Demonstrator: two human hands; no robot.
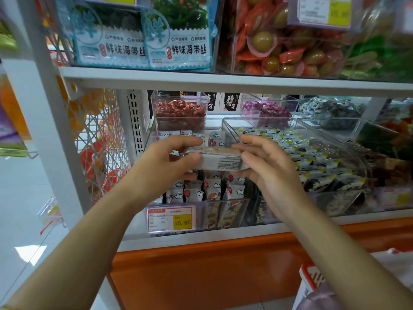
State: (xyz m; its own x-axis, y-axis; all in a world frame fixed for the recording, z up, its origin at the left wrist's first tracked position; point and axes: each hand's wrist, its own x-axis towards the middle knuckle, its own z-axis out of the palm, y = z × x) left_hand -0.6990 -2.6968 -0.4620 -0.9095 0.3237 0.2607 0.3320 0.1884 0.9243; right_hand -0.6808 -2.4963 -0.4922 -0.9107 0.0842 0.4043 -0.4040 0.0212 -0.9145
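Left hand [169, 157] and right hand [266, 168], two together, hold one white packet [218, 161].

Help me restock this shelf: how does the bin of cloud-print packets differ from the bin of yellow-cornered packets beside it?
Look: the cloud-print packets are white with red marks; the yellow-cornered packets are dark with white patches. Pose: the cloud-print packets stand upright in rows; the yellow-cornered packets lie in a loose heap. Both fill clear plastic bins side by side on one shelf.
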